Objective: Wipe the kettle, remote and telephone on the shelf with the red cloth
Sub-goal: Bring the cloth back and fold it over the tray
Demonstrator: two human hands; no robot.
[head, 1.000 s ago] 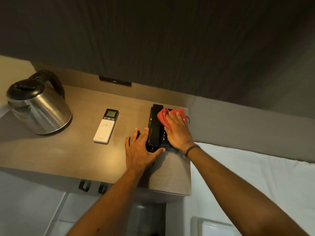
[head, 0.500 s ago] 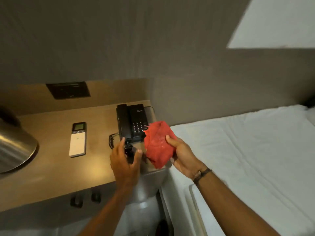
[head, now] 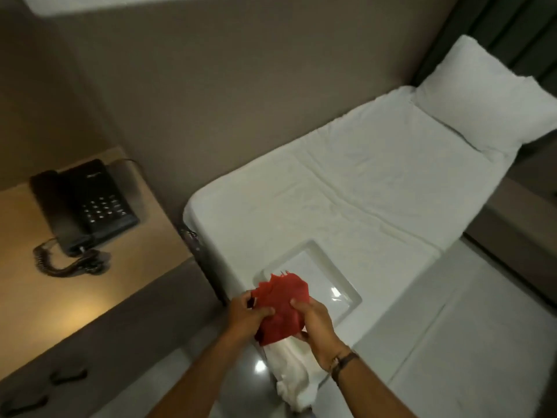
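Observation:
The red cloth (head: pixel 283 306) is bunched between both hands, above the near corner of the bed. My left hand (head: pixel 245 316) grips its left side and my right hand (head: pixel 316 325) grips its right side. The black telephone (head: pixel 81 205) rests on the wooden shelf (head: pixel 75 297) at the left, handset on its cradle, with its coiled cord (head: pixel 69 262) lying in front of it. The kettle and the remote are out of view.
A bed with a white sheet (head: pixel 346 182) and a pillow (head: pixel 485 95) fills the right side. A white tray (head: pixel 313 273) lies on the bed's near corner, just beyond my hands. White fabric (head: pixel 295 375) hangs over the bed edge. Dark hooks (head: pixel 67 377) sit under the shelf.
My view has swung right, from the shelf to the bed. My left hand has left the telephone and joined the right hand on the red cloth, now over the bed corner.

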